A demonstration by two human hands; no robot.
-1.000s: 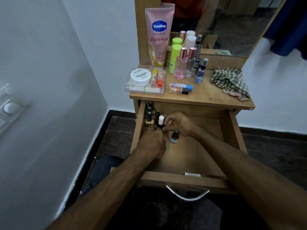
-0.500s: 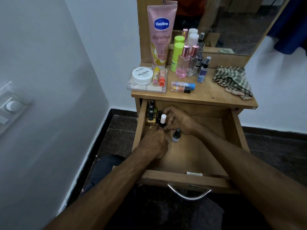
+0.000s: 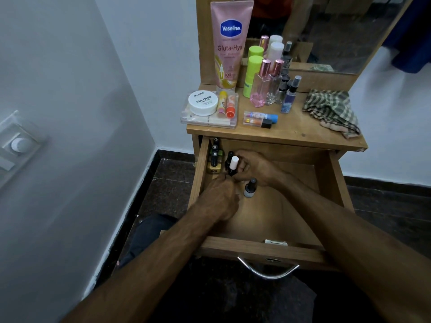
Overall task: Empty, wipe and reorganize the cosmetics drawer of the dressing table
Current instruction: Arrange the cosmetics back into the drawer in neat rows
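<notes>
The open drawer (image 3: 268, 249) serves as the landmark, pulled out toward the camera with a curved metal handle (image 3: 268, 272) on its front panel. Both forearms reach in over that front panel. The left hand (image 3: 218, 199) sits inside the drawer near its left wall, fingers curled down toward the base of a white-capped nail polish bottle (image 3: 233, 165); whether those fingertips actually pinch the bottle cannot be told. The right hand (image 3: 257, 167) lies just right of that bottle, fingers curled round it from the side. Just in front of the right hand, a dark-capped grey bottle (image 3: 250, 188) stands upright on the drawer floor, apart from both hands. Along the drawer's left wall, a row of dark-capped nail polish bottles (image 3: 214, 157) runs toward the back, the nearest with a gold base.

Above the drawer, on the tabletop (image 3: 303, 134), a clear flat case (image 3: 210, 121) at the left edge carries a white nail polish remover tub (image 3: 203, 103) and two small tubes. Right of the case lie two lip balm sticks (image 3: 260, 118). At the right end rests a crumpled checked cloth (image 3: 331, 110). Farther back stand a pink Vaseline tube (image 3: 229, 45), a green-capped bottle (image 3: 252, 75), perfume bottles (image 3: 265, 87) and a small spray bottle (image 3: 289, 95), against the mirror (image 3: 338, 31).
</notes>
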